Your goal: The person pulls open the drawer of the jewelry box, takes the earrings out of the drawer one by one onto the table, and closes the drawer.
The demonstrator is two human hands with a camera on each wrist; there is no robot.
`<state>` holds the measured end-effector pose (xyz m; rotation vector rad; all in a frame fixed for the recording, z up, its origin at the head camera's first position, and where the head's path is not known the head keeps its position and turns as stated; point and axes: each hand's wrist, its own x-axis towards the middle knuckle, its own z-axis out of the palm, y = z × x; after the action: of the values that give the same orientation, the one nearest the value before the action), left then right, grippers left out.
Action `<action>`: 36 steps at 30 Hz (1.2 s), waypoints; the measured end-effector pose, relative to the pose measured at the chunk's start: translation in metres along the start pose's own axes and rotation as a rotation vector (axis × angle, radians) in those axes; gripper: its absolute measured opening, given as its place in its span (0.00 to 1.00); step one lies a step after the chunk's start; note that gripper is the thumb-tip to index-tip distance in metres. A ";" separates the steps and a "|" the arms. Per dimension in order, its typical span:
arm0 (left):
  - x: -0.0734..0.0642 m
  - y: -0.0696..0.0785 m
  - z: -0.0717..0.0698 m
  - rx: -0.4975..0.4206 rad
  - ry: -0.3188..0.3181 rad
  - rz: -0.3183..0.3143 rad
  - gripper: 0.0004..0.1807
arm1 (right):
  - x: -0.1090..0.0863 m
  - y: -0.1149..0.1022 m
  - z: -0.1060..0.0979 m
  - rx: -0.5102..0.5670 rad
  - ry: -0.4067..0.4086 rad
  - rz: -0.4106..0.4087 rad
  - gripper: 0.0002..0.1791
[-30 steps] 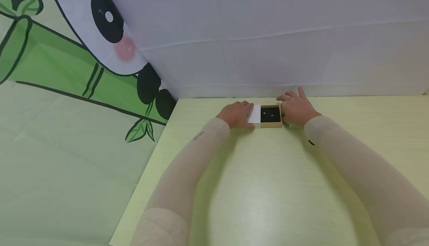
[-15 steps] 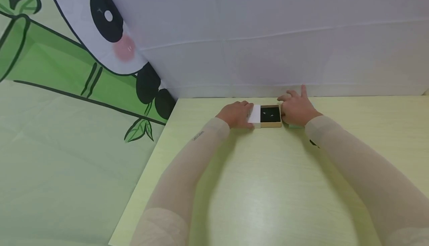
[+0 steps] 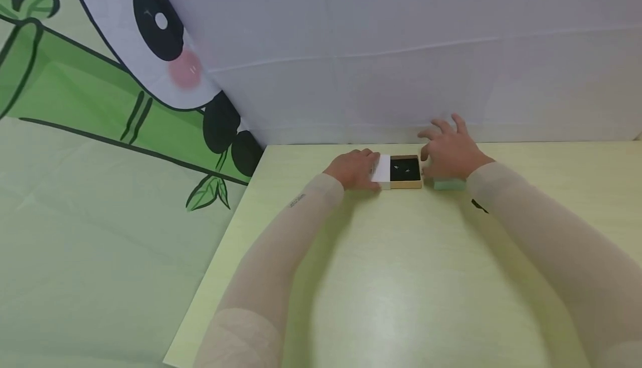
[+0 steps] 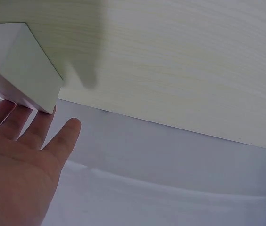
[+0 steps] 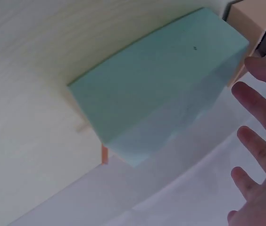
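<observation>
A small white box sleeve lies near the table's far edge, with its cardboard drawer pulled out to the right. Two tiny silvery pieces sit on the drawer's black lining. My left hand grips the sleeve's left end, thumb in front; in the left wrist view its fingers press against the white side. Just past the drawer's right end, my right hand has its fingers spread and holds nothing. Below it stands a mint-green box, partly hidden by the hand in the head view.
The light wooden table meets a pale cloth backdrop right behind the boxes. A printed panda and bamboo cloth hangs at the left. A small orange strip shows beside the green box's lower corner.
My right hand has lifted and shifted right, away from the drawer's end, its fingers spreading and more of the green box showing. My left hand and the white sleeve have stayed in place.
</observation>
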<state>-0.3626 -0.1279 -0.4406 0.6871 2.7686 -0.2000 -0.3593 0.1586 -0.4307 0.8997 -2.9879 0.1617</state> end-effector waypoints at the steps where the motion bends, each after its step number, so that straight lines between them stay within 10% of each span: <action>1: -0.001 0.000 0.000 -0.002 0.000 -0.001 0.53 | 0.000 -0.001 -0.001 -0.004 0.010 -0.007 0.13; 36: -0.009 0.006 -0.007 -0.021 -0.020 -0.039 0.55 | 0.012 -0.034 -0.016 -0.060 0.033 -0.004 0.09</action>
<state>-0.3541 -0.1253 -0.4317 0.6235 2.7623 -0.1849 -0.3509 0.1257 -0.4110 0.8880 -2.9433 0.0858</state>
